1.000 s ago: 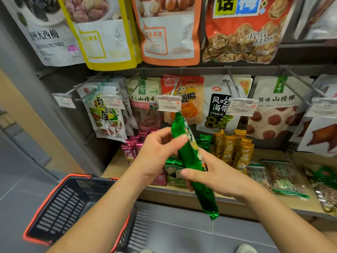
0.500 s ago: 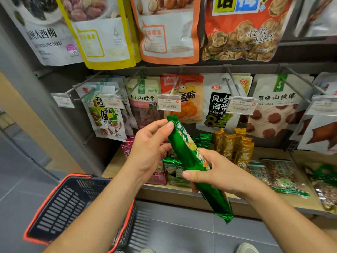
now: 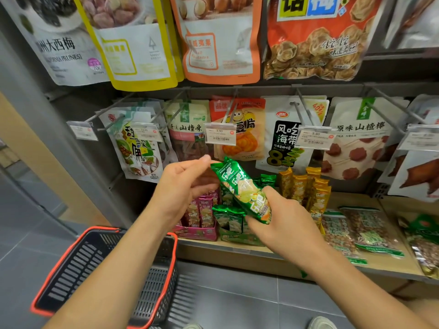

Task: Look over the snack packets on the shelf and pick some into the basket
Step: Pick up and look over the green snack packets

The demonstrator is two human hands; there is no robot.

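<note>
A long green snack packet (image 3: 240, 186) is tilted in front of the shelf, its top end up and to the left. My right hand (image 3: 282, 224) grips its lower half with the fingers curled round it. My left hand (image 3: 183, 186) pinches the packet's top corner between thumb and fingertips. A black mesh basket (image 3: 95, 269) with an orange rim hangs low at the left under my left forearm, and nothing shows inside it. More green packets (image 3: 229, 219) of the same kind stand on the wooden shelf (image 3: 392, 203) behind my hands.
Pink packets (image 3: 202, 213) in a display box and gold packets (image 3: 306, 188) flank the green ones. Clear bags of nuts (image 3: 370, 229) lie flat to the right. Hanging packets on pegs with price tags (image 3: 221, 136) fill the rack above. Grey floor tiles lie below.
The packet has turned from nearly upright to a flatter tilt and risen slightly. Both hands moved up with it, and its lower end is now hidden behind my right hand.
</note>
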